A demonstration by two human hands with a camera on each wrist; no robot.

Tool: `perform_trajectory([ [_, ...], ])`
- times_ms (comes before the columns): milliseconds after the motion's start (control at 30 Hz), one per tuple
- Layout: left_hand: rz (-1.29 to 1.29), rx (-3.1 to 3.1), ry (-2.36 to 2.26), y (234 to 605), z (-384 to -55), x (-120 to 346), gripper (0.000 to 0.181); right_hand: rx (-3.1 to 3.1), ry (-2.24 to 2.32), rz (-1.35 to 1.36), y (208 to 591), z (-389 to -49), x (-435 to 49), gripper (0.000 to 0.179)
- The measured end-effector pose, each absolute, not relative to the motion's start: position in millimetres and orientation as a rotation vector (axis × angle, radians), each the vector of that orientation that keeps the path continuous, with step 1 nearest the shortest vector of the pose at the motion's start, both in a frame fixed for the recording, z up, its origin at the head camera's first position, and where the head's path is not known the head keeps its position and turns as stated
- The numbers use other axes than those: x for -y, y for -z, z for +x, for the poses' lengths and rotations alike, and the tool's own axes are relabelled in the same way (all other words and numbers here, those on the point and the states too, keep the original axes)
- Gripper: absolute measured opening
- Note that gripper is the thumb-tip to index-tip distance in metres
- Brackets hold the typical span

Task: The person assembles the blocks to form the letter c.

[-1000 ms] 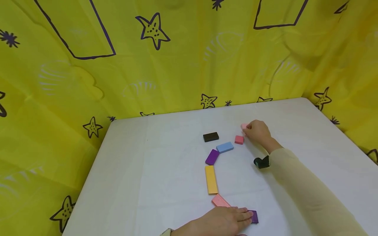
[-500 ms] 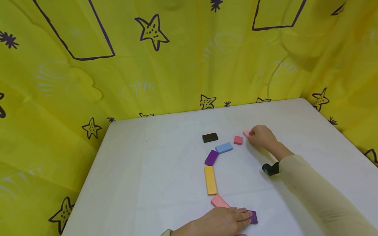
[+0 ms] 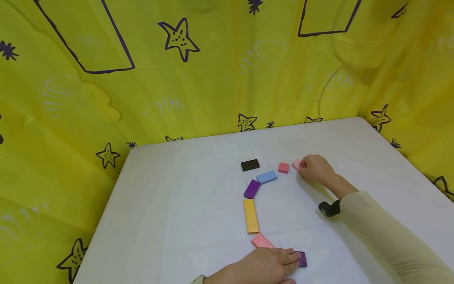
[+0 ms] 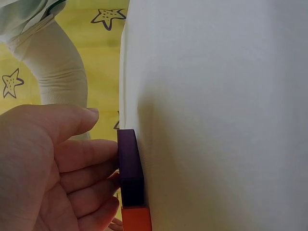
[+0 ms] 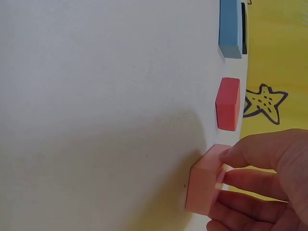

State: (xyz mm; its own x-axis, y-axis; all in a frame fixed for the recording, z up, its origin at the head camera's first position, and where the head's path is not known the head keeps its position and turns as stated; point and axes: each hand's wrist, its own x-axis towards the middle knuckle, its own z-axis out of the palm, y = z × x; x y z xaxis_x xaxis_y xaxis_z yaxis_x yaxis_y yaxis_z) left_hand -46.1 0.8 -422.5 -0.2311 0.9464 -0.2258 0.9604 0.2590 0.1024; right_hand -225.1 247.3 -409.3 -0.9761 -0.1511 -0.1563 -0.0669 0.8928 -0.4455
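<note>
My right hand (image 3: 317, 169) pinches a light pink block (image 5: 204, 180) between thumb and fingers, low over the white table. Just left of it lies a small red-pink block (image 3: 283, 168), a short gap away. At the front, my left hand (image 3: 265, 265) lies with straight fingers, the fingertips resting on a dark purple block (image 3: 302, 259). From the left wrist, that purple block (image 4: 130, 166) stands end to end with an orange block (image 4: 136, 219), which the hand hides in the head view. A salmon-pink block (image 3: 262, 240) shows partly past the left hand.
A curved row continues with a yellow block (image 3: 251, 216), a purple block (image 3: 252, 189) and a light blue block (image 3: 267, 177). Outside the curve lies a black block (image 3: 250, 165). A dark green wrist device (image 3: 329, 208) sits under the right sleeve. Yellow curtain (image 3: 213, 79) surrounds the table.
My right hand has drawn the light pink block nearer and slightly rightward, from behind the red-pink block to beside it. The left hand has stayed on the purple block.
</note>
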Motion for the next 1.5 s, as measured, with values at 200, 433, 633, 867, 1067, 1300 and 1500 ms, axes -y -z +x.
perform_trajectory([
  [200,1.82,-2.32,0.102,422.3,-45.8,0.5,0.046,-2.907,0.607,-0.293,408.3,-215.2,-249.1,0.014],
  [433,1.792,-2.31,0.093,421.5,-45.9,-0.1,0.046,-2.942,0.572,-0.352,407.4,-205.4,-249.5,0.011],
  [633,1.803,-2.33,0.116,422.4,-45.2,-0.2,0.045,-2.939,0.545,-0.448,407.3,-194.9,-249.8,0.007],
  [867,1.819,-2.34,0.109,421.6,-45.4,1.7,0.045,-2.949,0.571,-0.559,406.6,-182.5,-252.9,0.019],
  [1067,1.842,-2.344,0.094,421.7,-45.2,2.2,0.044,-2.905,0.61,-0.598,406.7,-170.7,-256.0,0.022],
  [1300,1.81,-2.329,0.08,421.9,-46.0,2.1,0.044,-2.88,0.666,-0.706,406.4,-158.4,-256.4,0.02],
  [1500,1.803,-2.333,0.075,422.0,-45.9,1.9,0.044,-2.873,0.681,-0.746,407.8,-151.4,-257.5,0.019],
])
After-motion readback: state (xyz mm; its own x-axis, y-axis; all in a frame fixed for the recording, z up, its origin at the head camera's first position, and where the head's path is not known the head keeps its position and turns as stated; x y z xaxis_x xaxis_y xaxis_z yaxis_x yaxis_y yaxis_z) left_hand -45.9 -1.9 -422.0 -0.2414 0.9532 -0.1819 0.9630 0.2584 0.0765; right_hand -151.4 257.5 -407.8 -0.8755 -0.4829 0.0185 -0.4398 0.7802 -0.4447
